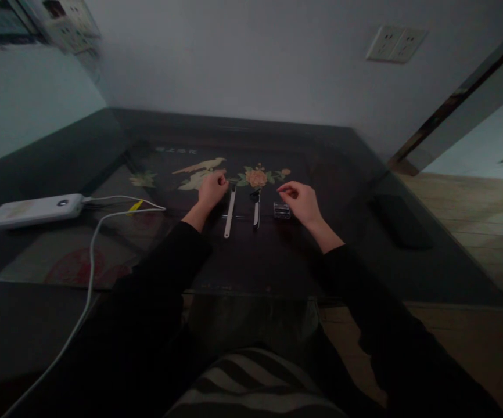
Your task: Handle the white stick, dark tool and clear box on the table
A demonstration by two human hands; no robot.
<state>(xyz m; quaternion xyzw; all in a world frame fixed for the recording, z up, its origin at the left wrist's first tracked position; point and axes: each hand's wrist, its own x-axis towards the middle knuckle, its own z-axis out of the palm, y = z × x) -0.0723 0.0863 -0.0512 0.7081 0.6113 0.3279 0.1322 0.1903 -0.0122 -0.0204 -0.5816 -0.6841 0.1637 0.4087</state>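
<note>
Head view: slim pieces laid close, both hands near

Three small items are set out in a row on the table (330, 152): a pale strip (229, 216), a slim tool (257, 215) and a clear box (281, 211). The row is flanked by both hands. The left hand (213, 188) is held curled just beside the strip's dark far end; whether anything is gripped in it cannot be told. On the right hand (304, 202), thumb and forefinger are brought nearly together over the box's far edge. Whether a small part is pinched there, or the box touched, cannot be made out.

Risks, as judged: if the right hand is lowered or swung inward carelessly, the box could be tipped or pushed into the tool, since little room is left between them. Anything tiny held in those fingertips could be dropped and lost against the dark, patterned top, made worse by the dim light. The strip could be knocked askew by the left knuckles. Slim, flat pieces may be hard to pick up, and could be slid about instead of lifted. If the tool's pale part is an edge, fingers could be nicked by a hasty reach.

Farther left, a cable (92, 255) is run near the left sleeve (168, 255); if snagged, the power bank (33, 212) could be dragged.
</note>
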